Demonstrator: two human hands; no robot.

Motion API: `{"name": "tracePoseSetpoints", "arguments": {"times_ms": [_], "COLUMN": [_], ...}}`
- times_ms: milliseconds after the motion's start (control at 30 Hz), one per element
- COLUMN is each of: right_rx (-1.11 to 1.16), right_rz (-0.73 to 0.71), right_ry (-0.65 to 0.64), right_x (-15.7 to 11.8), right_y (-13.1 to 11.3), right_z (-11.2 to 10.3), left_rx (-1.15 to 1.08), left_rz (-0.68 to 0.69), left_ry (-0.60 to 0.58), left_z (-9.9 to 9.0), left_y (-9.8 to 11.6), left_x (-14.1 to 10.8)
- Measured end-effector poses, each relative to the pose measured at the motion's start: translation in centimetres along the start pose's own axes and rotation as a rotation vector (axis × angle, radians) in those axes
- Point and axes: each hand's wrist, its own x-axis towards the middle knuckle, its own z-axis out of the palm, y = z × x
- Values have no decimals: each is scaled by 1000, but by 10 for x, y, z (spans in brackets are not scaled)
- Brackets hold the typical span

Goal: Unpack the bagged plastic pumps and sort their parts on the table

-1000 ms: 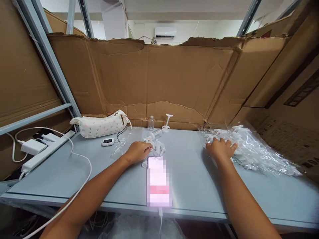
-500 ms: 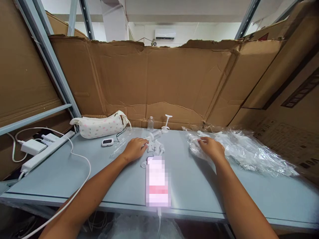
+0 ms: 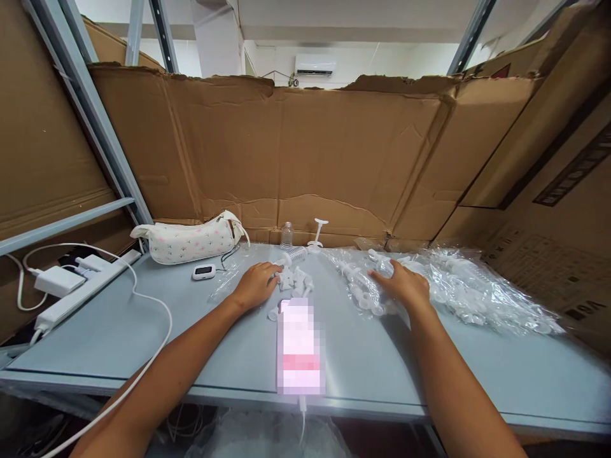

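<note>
My left hand point(image 3: 258, 284) lies low over the table, its slightly bent fingers at the left edge of a small pile of white plastic parts point(image 3: 296, 280). No held thing shows in it. Behind the pile are a clear ribbed cylinder point(image 3: 298, 254), a clear small bottle point(image 3: 286, 235) and an upright white plunger-like piece point(image 3: 317, 234) with a flat top. My right hand point(image 3: 408, 284) hovers at a clear plastic bag point(image 3: 353, 270) containing white parts, thumb and forefinger spread apart. Part of the bag is hidden beneath this hand.
A phone with a blurred screen point(image 3: 300, 346) lies near the front edge, its cable hanging down. More crinkled clear plastic point(image 3: 482, 292) spreads rightward. At left are a floral pouch point(image 3: 195, 242), a small white device point(image 3: 204, 271) and a power strip point(image 3: 86, 292). Cardboard point(image 3: 286, 152) walls the back.
The bag's near end now extends farther left, showing more white parts. My right thumb and forefinger have spread apart. My left hand stays by the pile; the view has shifted slightly.
</note>
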Motion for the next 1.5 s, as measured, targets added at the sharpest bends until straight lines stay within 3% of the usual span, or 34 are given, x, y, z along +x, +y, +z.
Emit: {"name": "tracePoseSetpoints", "arguments": {"times_ms": [167, 300, 400, 467, 800, 1000, 1267, 1500], "right_rx": [5, 116, 273, 317, 209, 454, 652, 1078], "right_rz": [-30, -246, -420, -450, -260, -213, -213, -99], "right_ry": [-35, 34, -69, -139, -199, -97, -110, -98], "right_x": [0, -3, -6, -7, -8, -5, -6, -7], "right_y": [-1, -6, -11, -12, -8, -12, -15, -14], "right_z": [3, 3, 0, -1, -3, -3, -10, -8], "left_rx": [2, 16, 32, 40, 71, 82, 93, 85], "left_rz": [21, 45, 68, 86, 130, 128, 89, 68], "left_ry": [10, 25, 56, 88, 132, 141, 189, 209], "left_z": [1, 2, 2, 1, 1, -1, -2, -3], "left_y": [-1, -2, -1, 1, 6, 8, 9, 12], "left_x": [0, 0, 0, 1, -2, -1, -2, -2]}}
